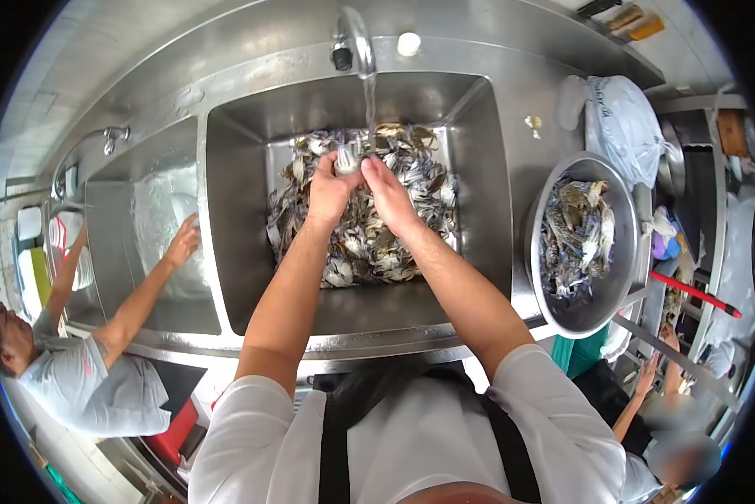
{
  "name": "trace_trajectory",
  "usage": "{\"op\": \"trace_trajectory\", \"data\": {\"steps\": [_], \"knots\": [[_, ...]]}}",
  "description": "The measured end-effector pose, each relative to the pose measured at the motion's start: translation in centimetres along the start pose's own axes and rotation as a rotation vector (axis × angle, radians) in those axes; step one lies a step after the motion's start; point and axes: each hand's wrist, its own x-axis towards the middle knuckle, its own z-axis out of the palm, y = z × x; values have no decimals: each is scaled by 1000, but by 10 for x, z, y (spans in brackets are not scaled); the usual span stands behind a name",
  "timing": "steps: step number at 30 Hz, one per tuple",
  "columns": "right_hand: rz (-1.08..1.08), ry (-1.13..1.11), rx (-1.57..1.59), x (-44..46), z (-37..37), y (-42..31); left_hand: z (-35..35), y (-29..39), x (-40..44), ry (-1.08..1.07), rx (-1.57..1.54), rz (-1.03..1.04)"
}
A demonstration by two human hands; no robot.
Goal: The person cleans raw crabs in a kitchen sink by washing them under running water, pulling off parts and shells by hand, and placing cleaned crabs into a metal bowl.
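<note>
Under the running tap [357,42], both hands are closed around a crab [346,160] with a pale underside. My left hand [330,193] grips it from the left, and my right hand [387,196] from the right, thumbs close together. Fingers cover part of its body. Water falls right by my fingertips. Below them, a heap of crabs [361,244] fills the bottom of the steel sink [361,315]. On the counter to the right stands a metal bowl [621,277] with more crabs [575,227] in it.
A co-worker [100,386] at the left reaches into a second sink [113,218] holding water. Behind the bowl sits a white plastic bag [625,122]. A white round object [408,44] rests near the tap. Another person [680,454] is at the lower right.
</note>
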Motion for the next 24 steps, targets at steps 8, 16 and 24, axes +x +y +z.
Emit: {"op": "trace_trajectory", "data": {"steps": [8,16,24], "knots": [[314,35,728,16,-49,-17,27,47,18,-242,-315,-97],[317,194,521,23,-67,-19,38,62,47,-195,-456,-134],[366,140,484,28,-73,-23,35,70,44,-219,-432,-39]]}}
